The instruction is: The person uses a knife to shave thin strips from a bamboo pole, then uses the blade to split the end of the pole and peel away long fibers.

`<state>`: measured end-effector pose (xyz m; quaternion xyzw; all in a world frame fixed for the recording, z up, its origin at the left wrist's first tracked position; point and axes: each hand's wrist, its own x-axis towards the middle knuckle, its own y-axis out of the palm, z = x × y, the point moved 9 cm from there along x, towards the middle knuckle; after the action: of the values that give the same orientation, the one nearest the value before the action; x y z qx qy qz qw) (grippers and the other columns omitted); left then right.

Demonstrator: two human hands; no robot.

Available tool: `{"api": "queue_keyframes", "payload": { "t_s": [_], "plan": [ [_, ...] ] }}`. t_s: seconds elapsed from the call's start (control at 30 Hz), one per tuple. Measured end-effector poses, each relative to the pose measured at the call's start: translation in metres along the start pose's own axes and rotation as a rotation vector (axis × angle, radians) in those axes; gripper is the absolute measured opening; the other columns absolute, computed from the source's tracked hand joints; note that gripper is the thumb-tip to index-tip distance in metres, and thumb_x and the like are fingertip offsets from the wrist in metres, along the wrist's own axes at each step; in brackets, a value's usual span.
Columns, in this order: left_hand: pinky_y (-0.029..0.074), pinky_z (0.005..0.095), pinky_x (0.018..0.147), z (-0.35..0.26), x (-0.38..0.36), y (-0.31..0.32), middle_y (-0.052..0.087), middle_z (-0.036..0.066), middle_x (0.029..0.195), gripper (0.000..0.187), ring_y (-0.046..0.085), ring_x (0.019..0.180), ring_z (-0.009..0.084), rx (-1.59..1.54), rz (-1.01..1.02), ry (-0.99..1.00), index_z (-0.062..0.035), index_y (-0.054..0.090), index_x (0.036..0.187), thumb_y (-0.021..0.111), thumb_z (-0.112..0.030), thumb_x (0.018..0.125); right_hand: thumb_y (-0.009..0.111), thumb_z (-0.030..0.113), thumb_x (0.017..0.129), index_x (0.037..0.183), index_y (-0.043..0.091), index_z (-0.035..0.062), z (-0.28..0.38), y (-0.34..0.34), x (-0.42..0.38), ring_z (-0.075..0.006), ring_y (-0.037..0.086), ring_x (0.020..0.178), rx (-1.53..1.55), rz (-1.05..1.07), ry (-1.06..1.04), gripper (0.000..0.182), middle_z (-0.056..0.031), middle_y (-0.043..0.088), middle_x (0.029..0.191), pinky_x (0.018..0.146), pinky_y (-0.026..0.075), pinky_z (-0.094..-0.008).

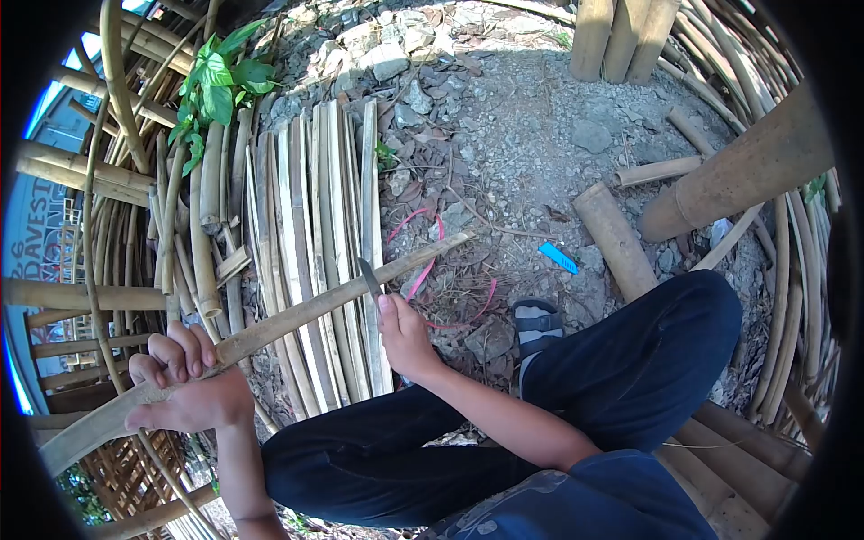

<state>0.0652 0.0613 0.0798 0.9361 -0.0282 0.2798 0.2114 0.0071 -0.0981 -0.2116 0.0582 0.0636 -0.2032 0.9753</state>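
Note:
A long bamboo strip [306, 309] slants across my lap from lower left to upper right. My left hand [192, 382] is wrapped around it near its lower left part, fingers over the top and thumb below. In my closed right hand [407, 340] is a knife [369, 278], its dark blade pointing up and lying against the strip's near middle. The knife's handle is hidden in my fist. Under and beyond the strip, several split bamboo slats [315, 198] lie side by side on the ground.
Pink cord [420, 281] and a blue piece [558, 257] lie on the stony ground [531, 153]. At right are cut bamboo pieces [615, 236] and a thick leaning bamboo pole [738, 166]. A bamboo fence [99, 297] and a green plant [216, 81] stand at left.

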Motion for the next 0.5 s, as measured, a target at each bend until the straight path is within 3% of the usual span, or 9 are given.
{"api": "queue_keyframes", "payload": {
  "t_s": [0.07, 0.1, 0.2, 0.33, 0.4, 0.5],
  "plan": [
    [0.029, 0.0231, 0.045, -0.001, -0.002, 0.003, 0.031, -0.002, 0.059, 0.065, 0.031, 0.054, 0.0115, -0.008, 0.003, 0.005, -0.0164, 0.035, 0.071, 0.040, -0.081, 0.082, 0.036, 0.038, 0.105, 0.085, 0.051, 0.0033, -0.031, -0.014, 0.012, -0.0102, 0.043, 0.051, 0.219, -0.169, 0.142, 0.043, 0.0000, 0.041, 0.059, 0.048, 0.038, -0.0299],
    [0.029, 0.0231, 0.045, -0.002, -0.003, 0.002, 0.031, -0.002, 0.059, 0.065, 0.031, 0.054, 0.0115, -0.009, 0.002, 0.005, -0.0164, 0.035, 0.071, 0.040, -0.081, 0.082, 0.037, 0.038, 0.105, 0.084, 0.050, 0.0053, -0.043, -0.032, 0.024, -0.0086, 0.040, 0.049, 0.150, -0.258, 0.165, 0.041, 0.0021, 0.040, 0.060, 0.045, 0.035, -0.0271],
    [0.029, 0.0233, 0.045, -0.002, -0.003, 0.001, 0.031, -0.001, 0.059, 0.066, 0.032, 0.054, 0.0121, -0.028, 0.011, 0.014, -0.0161, 0.036, 0.071, 0.040, -0.081, 0.082, 0.037, 0.037, 0.105, 0.081, 0.048, 0.0071, -0.127, -0.065, 0.051, -0.0088, 0.040, 0.047, 0.019, -0.345, 0.244, 0.040, 0.0015, 0.040, 0.059, 0.044, 0.035, -0.0268],
    [0.029, 0.0233, 0.046, 0.000, -0.004, 0.002, 0.032, -0.001, 0.060, 0.066, 0.032, 0.054, 0.0124, -0.055, 0.045, -0.005, -0.0160, 0.036, 0.071, 0.040, -0.081, 0.082, 0.037, 0.037, 0.105, 0.080, 0.047, 0.0085, -0.134, -0.057, 0.044, -0.0092, 0.040, 0.044, 0.079, -0.339, 0.342, 0.039, 0.0012, 0.040, 0.058, 0.040, 0.034, -0.0274],
    [0.029, 0.0231, 0.045, 0.000, -0.002, 0.005, 0.032, -0.001, 0.060, 0.066, 0.032, 0.054, 0.0122, -0.063, 0.073, -0.001, -0.0161, 0.036, 0.071, 0.039, -0.081, 0.082, 0.034, 0.036, 0.103, 0.093, 0.058, -0.0028, -0.120, -0.049, 0.036, -0.0425, 0.057, 0.081, 0.055, -0.279, 0.417, 0.047, -0.0237, 0.060, 0.081, 0.076, 0.042, -0.0487],
    [0.029, 0.0227, 0.045, 0.001, -0.003, 0.005, 0.031, -0.002, 0.060, 0.066, 0.031, 0.054, 0.0119, -0.042, 0.041, -0.008, -0.0163, 0.036, 0.071, 0.039, -0.082, 0.081, 0.033, 0.034, 0.104, 0.096, 0.058, -0.0047, -0.098, -0.034, 0.025, -0.0445, 0.057, 0.085, 0.114, -0.245, 0.426, 0.047, -0.0273, 0.060, 0.086, 0.078, 0.042, -0.0488]
  ]
}}
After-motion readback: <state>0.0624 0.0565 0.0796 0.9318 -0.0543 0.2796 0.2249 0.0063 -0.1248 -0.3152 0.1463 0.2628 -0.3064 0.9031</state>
